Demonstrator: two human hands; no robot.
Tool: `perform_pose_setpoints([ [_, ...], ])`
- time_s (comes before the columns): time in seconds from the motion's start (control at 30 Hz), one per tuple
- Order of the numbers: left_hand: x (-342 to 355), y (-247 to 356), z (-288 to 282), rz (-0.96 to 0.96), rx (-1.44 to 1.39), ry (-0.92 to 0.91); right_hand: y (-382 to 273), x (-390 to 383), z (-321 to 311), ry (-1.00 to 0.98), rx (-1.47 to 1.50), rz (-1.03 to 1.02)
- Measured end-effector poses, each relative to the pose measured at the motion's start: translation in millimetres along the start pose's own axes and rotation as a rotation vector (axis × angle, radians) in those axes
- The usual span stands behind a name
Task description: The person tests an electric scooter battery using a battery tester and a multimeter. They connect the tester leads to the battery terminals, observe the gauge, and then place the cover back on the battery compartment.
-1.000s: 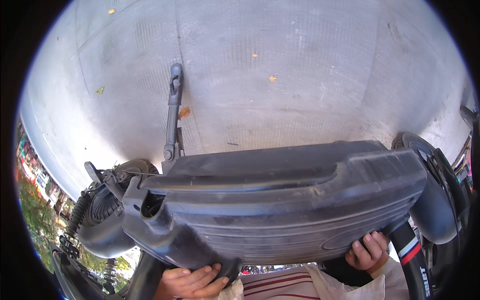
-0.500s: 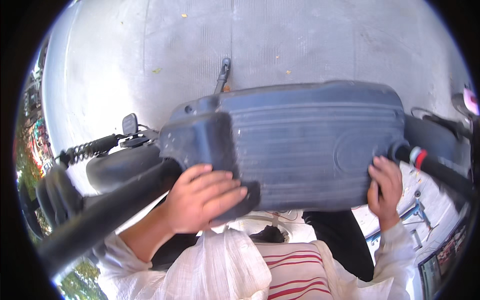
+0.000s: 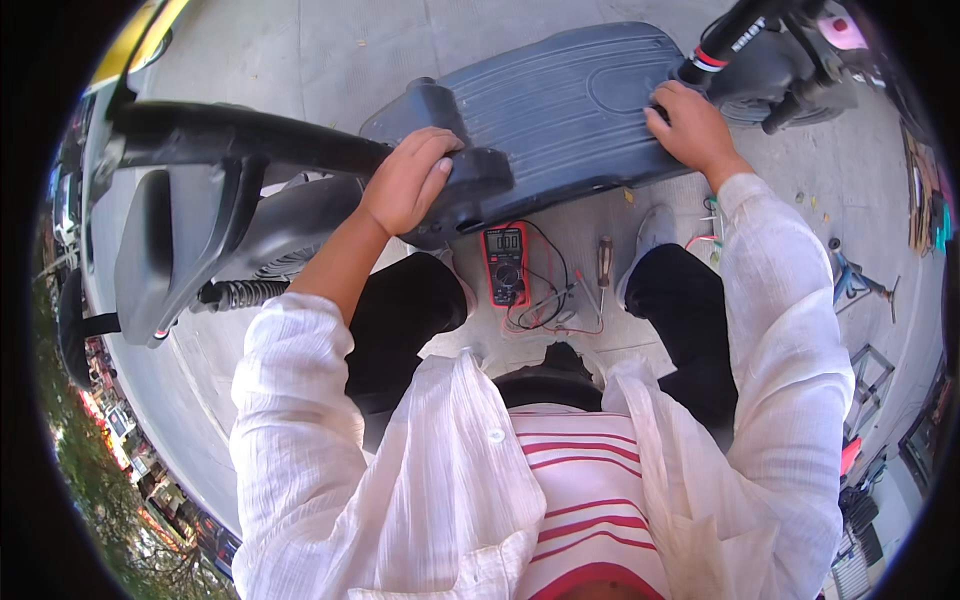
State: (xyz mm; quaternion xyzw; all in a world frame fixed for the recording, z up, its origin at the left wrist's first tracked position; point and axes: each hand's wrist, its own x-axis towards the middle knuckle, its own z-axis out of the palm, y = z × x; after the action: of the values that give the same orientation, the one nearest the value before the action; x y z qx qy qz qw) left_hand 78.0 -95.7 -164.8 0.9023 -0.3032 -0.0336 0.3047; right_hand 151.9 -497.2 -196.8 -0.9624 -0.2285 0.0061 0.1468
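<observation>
A dark electric scooter spans the upper part of the view, its ridged grey footboard [image 3: 560, 100] slanting up to the right. My left hand [image 3: 408, 182] is closed over the raised black housing at the footboard's left end, beside a thick black frame tube [image 3: 250, 135]. At the other end, my right hand [image 3: 695, 125] has its bent fingers on the footboard by the base of the black steering column [image 3: 725, 45]. Below the footboard, between my feet, a red multimeter [image 3: 507, 265] lies on the ground with its leads tangled beside it. A screwdriver [image 3: 604, 262] lies to its right.
The black seat [image 3: 150, 255] and a coil spring [image 3: 245, 294] are at left, the front wheel [image 3: 760, 90] at upper right. A blue metal tool or stand [image 3: 850, 282] lies on the paving at right. Something yellow [image 3: 135, 40] stands at the far left.
The scooter appears farther up in view and smaller, with its right end raised. Both my hands have gone up with it, keeping contact. The multimeter and screwdriver have come into view.
</observation>
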Motion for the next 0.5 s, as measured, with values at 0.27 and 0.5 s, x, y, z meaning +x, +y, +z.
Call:
perform_pose_setpoints([
  [0.27, -19.1, 30.5, -13.7, -0.316, 0.232, -0.103, -146.6, -121.6, -79.1, -0.302, 0.263, -0.084],
  [0.5, -44.5, 34.5, -17.5, -0.412, 0.165, -0.160, -141.8, -204.0, -92.7, -0.520, 0.150, 0.212],
])
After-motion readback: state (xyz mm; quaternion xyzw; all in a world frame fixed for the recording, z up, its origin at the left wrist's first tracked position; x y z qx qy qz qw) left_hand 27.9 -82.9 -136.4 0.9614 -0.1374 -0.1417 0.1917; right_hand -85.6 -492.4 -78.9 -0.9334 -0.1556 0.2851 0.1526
